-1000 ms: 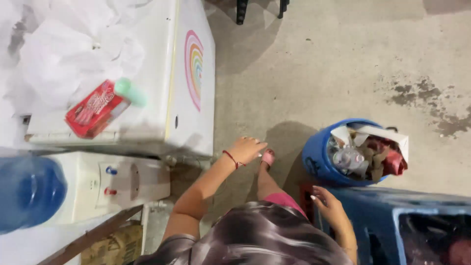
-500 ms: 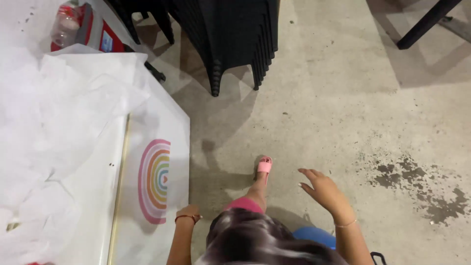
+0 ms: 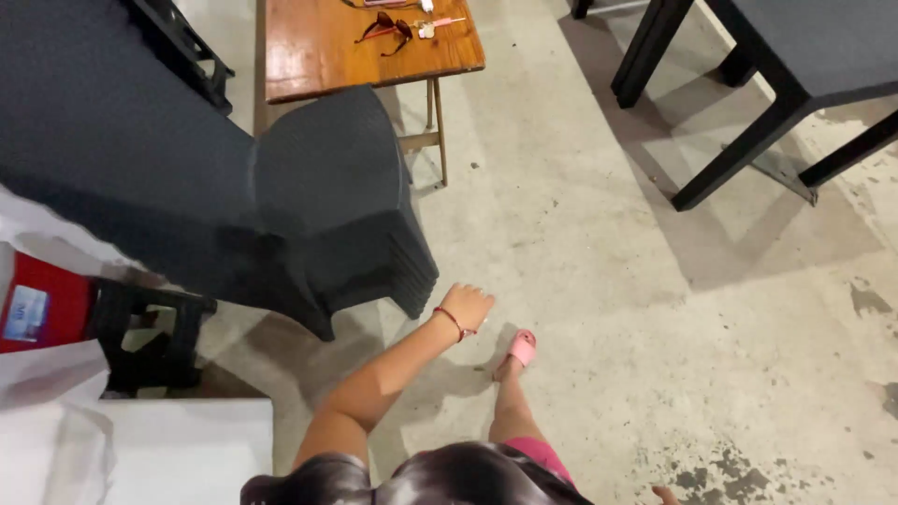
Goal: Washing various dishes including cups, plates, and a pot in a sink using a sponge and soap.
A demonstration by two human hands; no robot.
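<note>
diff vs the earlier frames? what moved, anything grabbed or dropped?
The view has swung forward: the white chest, water bottle and blue bin have gone out of view, and the stack of dark chairs and wooden table have come in. The left hand has swung forward, empty and open; the right hand has dropped to the frame's bottom edge. Nothing was grabbed or dropped. The pink sandal is still on the concrete floor.

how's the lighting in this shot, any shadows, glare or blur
Head view: even overhead light, no strong glare; soft shadows fall on the concrete floor under the black table and beside the stacked dark chairs; the left hand looks reasonably sharp; wide-angle bending shows at the edges.
</note>
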